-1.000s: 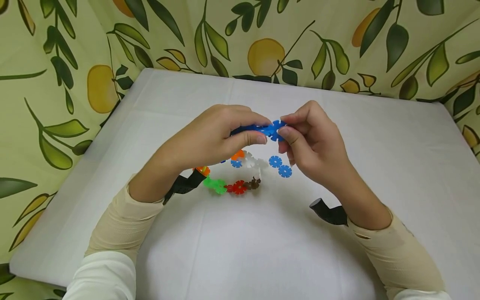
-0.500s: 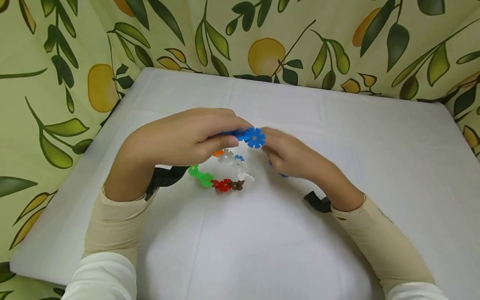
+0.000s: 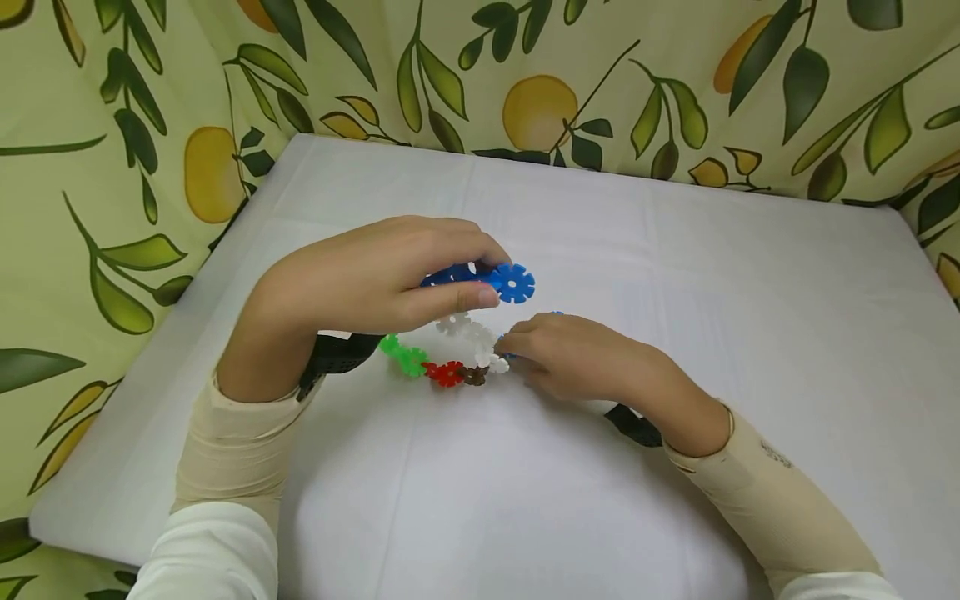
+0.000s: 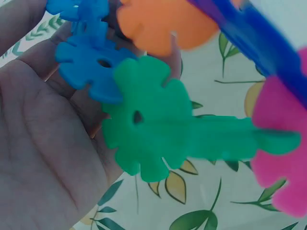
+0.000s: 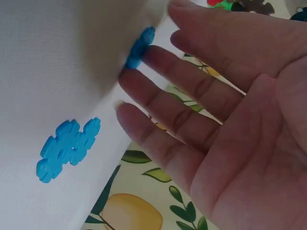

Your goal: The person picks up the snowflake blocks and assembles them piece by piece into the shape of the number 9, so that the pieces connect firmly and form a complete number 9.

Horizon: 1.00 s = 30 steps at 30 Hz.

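Note:
My left hand [image 3: 382,275] grips a chain of interlocking notched plastic discs above the table, thumb below and fingers over the top. A blue disc [image 3: 513,284] juts out past the thumb tip. In the left wrist view, a green disc [image 4: 158,143], an orange disc [image 4: 163,24] and a pink disc [image 4: 278,177] show near the palm. My right hand [image 3: 592,354] reaches low over the table with fingers extended. Its fingertips are right at a loose blue disc [image 5: 139,48] in the right wrist view.
Green discs [image 3: 411,361], a red disc [image 3: 448,374], a brown disc [image 3: 474,377] and white discs [image 3: 480,337] form a curved chain below the left hand. More loose blue discs [image 5: 60,143] lie on the white tablecloth [image 3: 480,492]. A leaf-patterned curtain [image 3: 420,50] borders the table.
My right hand has let go of the blue disc at the chain's end and moved down to the table. The left hand has shifted left, still gripping the chain.

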{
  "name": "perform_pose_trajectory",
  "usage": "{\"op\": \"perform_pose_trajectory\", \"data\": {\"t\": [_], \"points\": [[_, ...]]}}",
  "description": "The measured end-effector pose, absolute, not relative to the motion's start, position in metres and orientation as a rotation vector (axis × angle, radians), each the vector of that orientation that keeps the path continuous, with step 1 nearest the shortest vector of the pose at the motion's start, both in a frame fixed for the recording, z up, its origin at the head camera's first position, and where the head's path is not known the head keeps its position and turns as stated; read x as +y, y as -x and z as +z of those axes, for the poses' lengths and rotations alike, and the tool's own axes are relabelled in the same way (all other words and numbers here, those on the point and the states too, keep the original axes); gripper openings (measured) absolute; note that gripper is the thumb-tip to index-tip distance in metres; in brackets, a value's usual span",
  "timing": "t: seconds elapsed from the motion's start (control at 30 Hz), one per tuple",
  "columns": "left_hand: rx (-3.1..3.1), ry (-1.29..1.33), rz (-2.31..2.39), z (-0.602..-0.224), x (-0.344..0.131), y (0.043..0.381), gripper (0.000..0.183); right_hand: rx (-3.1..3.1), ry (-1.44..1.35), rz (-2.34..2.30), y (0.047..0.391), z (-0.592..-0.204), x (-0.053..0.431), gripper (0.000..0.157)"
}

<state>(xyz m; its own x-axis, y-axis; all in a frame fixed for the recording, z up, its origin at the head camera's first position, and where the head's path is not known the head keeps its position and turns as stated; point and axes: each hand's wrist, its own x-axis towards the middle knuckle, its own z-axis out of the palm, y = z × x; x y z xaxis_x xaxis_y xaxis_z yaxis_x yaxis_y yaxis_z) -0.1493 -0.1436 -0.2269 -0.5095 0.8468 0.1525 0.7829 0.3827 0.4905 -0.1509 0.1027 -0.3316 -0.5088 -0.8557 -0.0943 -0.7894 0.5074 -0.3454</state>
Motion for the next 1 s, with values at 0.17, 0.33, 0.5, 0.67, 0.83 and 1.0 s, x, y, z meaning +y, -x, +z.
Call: {"op": "perform_pose_trajectory", "data": {"t": [0.17,0.33,0.5,0.67,0.83,1.0], "points": [[2.495,-1.491,0.802,-0.230,-0.142,0.152,0.026,2.554,1.321,-0.303,0.150,-0.332,0.103,0.029],[2.492,-1.483,0.821,-0.231,-0.141,0.152,0.026,2.559,1.234,-0.314,0.153,-0.335,0.103,0.020],[2.554,-1.496,0.861,-0.230,-0.139,0.152,0.026,2.485,1.066,-0.269,0.156,-0.330,0.107,0.023],[2.616,-1.486,0.931,-0.227,-0.140,0.152,0.027,2.412,1.024,-0.307,0.160,-0.325,0.112,0.026],[2.677,-1.496,0.918,-0.227,-0.140,0.152,0.028,2.365,1.171,-0.622,0.164,-0.315,0.119,0.014],[2.712,-1.484,0.925,-0.226,-0.138,0.152,0.027,2.339,1.181,-1.207,0.165,-0.297,0.129,0.012]]}}
